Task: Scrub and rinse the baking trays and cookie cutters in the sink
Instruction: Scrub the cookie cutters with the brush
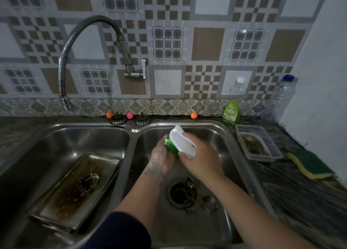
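Two bare forearms reach in from the bottom edge; the left arm wears a dark navy sleeve (pixel 120 230) pushed up short of the elbow, its cuff edge rounded and plain; the right arm shows no sleeve in view; a dark, blurred tattoo (pixel 154 167) marks the back of the left hand (pixel 163 159) near the wrist; the right hand (pixel 201 159) carries no ring or band.

The view is dim and bluish-grey, with soft light that seems to fall from above and ahead. Faint highlights sit on the steel rim of the double sink (pixel 135 130) and on the curved, ribbed chrome tap hose (pixel 75 36). The basins darken toward their near corners. Wide-angle distortion bows the patterned tiled wall (pixel 206 42) at the edges. The dark stone desk (pixel 293 192) smears with blur at right.
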### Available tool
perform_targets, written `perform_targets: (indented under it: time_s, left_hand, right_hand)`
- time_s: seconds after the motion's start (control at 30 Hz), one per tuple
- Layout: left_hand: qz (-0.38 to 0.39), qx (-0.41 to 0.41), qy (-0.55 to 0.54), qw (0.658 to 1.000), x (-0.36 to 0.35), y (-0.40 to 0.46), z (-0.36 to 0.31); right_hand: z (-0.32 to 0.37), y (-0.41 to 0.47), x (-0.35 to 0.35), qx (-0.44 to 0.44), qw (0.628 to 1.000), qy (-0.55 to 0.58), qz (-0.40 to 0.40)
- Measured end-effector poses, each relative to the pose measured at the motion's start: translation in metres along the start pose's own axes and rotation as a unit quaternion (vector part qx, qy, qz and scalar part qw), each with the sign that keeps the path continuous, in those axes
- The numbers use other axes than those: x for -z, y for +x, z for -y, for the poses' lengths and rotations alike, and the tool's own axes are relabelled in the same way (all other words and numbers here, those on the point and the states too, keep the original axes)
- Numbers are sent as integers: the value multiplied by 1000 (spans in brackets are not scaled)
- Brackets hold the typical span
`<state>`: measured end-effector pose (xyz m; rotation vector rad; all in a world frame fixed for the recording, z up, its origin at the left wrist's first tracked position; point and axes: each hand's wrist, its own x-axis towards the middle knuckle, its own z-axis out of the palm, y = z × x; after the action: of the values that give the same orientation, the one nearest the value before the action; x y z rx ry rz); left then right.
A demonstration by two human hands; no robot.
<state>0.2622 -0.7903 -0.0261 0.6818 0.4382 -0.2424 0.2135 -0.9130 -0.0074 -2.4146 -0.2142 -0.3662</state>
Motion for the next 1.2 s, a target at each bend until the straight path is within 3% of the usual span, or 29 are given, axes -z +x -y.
perform_targets:
  time_s: [0.1,0.27,0.4,0.47,0.6,0.73,0.87,0.97,1.03,1.1,1.2]
  left_hand:
    - [22,-27,-70,997,-1,1,4]
    - [56,-44,12,997,-3,4,4]
    - [54,-48,-20,997,3,-3,11]
    - [61,-32,-46,997,7,-5,9]
    - [42,-25,37,998,7,-7,5]
    - [41,-33,36,998,20,-11,-3]
    - [65,-35,86,994,35,-17,-24]
    - [54,-45,117,991,53,-21,-42]
    - [49,-55,116,990,66,-23,-55]
    - [38,-58,131,989,79,-25,-72]
    - [10,-87,209,974,103,-31,-95]
  right_hand:
    - [-9,20,9,-64,997,41,-16]
    - [-10,4,9,9,999,39,11]
    - [-17,25,16,-57,997,58,-5]
    - [-18,29,23,-41,998,52,-15]
    - [-10,16,15,17,997,-8,72]
    - [-5,30,13,-5,1000,11,11]
    - [14,32,-6,54,996,-30,66]
    - [31,38,-22,16,998,-44,37]
    - [47,37,-35,38,999,-17,18]
    - [65,33,-55,69,997,-1,28]
    - [83,37,-89,34,997,-43,50]
